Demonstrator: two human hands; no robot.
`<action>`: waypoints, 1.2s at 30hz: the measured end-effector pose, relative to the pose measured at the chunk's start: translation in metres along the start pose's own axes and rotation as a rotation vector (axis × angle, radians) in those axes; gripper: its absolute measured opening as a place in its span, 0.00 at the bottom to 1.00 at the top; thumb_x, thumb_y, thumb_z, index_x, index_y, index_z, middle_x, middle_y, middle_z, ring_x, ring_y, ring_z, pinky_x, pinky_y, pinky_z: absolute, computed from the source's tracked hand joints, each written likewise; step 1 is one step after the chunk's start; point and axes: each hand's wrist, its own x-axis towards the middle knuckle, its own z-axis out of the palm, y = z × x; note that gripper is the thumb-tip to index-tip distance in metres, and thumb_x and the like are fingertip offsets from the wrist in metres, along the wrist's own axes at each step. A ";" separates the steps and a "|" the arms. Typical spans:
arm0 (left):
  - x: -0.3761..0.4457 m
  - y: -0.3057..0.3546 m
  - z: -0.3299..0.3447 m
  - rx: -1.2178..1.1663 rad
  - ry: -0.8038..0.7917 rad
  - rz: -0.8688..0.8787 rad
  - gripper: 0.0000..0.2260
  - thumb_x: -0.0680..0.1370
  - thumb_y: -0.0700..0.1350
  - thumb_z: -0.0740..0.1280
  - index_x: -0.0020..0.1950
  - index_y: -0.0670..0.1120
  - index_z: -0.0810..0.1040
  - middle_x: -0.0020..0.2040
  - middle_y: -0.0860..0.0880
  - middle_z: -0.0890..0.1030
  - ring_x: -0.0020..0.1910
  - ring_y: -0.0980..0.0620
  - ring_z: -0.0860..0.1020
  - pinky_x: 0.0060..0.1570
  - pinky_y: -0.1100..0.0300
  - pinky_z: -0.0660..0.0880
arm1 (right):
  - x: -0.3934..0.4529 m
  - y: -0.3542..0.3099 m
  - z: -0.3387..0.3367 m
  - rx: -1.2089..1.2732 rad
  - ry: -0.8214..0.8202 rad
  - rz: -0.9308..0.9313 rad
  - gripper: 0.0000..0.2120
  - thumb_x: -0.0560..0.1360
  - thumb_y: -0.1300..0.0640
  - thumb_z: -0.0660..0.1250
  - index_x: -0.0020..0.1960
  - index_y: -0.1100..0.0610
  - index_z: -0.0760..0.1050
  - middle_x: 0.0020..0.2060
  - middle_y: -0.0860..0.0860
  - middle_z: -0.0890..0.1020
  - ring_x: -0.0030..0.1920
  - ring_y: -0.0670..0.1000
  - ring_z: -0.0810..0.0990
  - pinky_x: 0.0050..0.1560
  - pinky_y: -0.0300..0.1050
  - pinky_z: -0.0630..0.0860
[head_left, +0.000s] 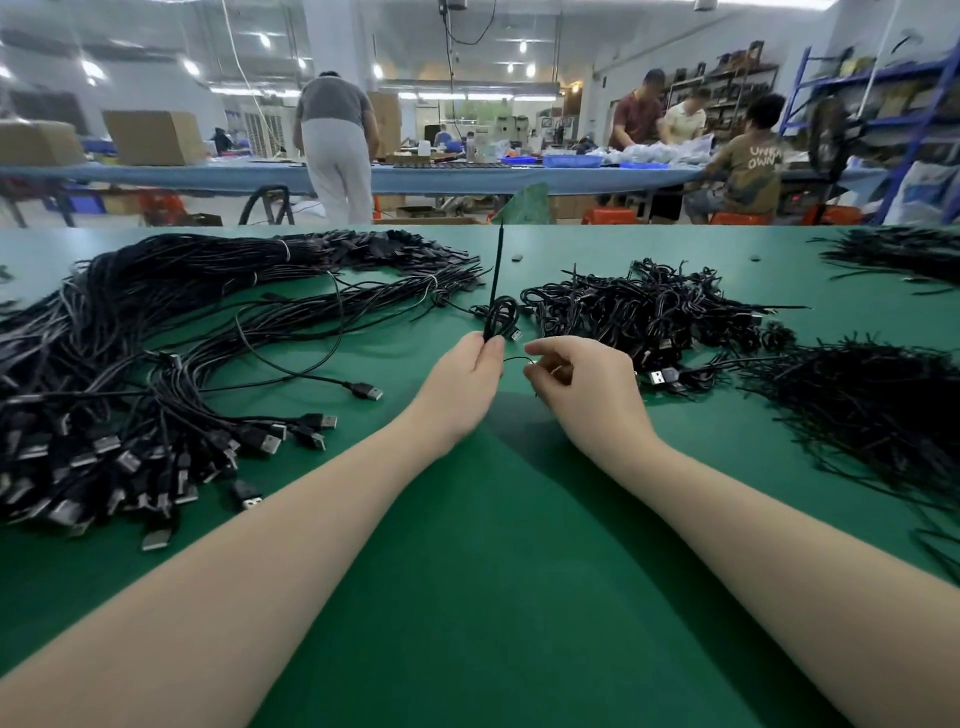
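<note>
**A:** What fills most of the view?

**B:** A green table (493, 571). A big bundle of loose cables (130, 338) sprawls over its left side, plugs toward the person.

**A:** And the right side?

**B:** A heap of coiled cables (639, 312) lies just past the hands. A pile of thin ties (872, 405) lies near the right edge.

**A:** Where are the hands?

**B:** Mid-table, close together. The left hand (462, 384) has its grip closed on the bottom of a small coiled cable (503, 314), holding it upright just left of the heap.

**A:** The other one?

**B:** The right hand (582, 384) has a narrow grip. Thumb and forefinger pinch a thin strand (514, 359) running across from the left hand. I cannot tell whether it is cable end or tie.

**A:** Anything smaller?

**B:** A stiff black tie (496, 265) stands straight up from the coil. A silver plug (514, 334) pokes out at the coil's right.
</note>
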 end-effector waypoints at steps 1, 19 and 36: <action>-0.001 0.000 0.000 -0.010 -0.001 -0.005 0.14 0.83 0.49 0.54 0.38 0.48 0.64 0.37 0.49 0.70 0.38 0.48 0.68 0.44 0.52 0.67 | -0.001 0.000 -0.001 -0.035 -0.016 -0.010 0.10 0.75 0.58 0.69 0.56 0.54 0.81 0.42 0.48 0.82 0.39 0.47 0.77 0.49 0.41 0.75; -0.001 0.003 -0.005 0.121 0.016 -0.060 0.14 0.83 0.50 0.53 0.40 0.45 0.65 0.40 0.47 0.74 0.36 0.48 0.73 0.42 0.54 0.68 | -0.002 0.001 -0.019 -0.188 -0.048 -0.090 0.06 0.76 0.54 0.67 0.49 0.52 0.82 0.42 0.47 0.78 0.41 0.49 0.77 0.47 0.48 0.75; -0.018 0.011 0.002 0.937 -0.048 0.124 0.10 0.83 0.50 0.52 0.46 0.45 0.61 0.49 0.42 0.77 0.49 0.38 0.77 0.38 0.53 0.65 | -0.009 -0.018 -0.017 -0.814 0.056 -0.499 0.05 0.68 0.58 0.74 0.34 0.52 0.79 0.32 0.48 0.78 0.32 0.52 0.78 0.35 0.43 0.67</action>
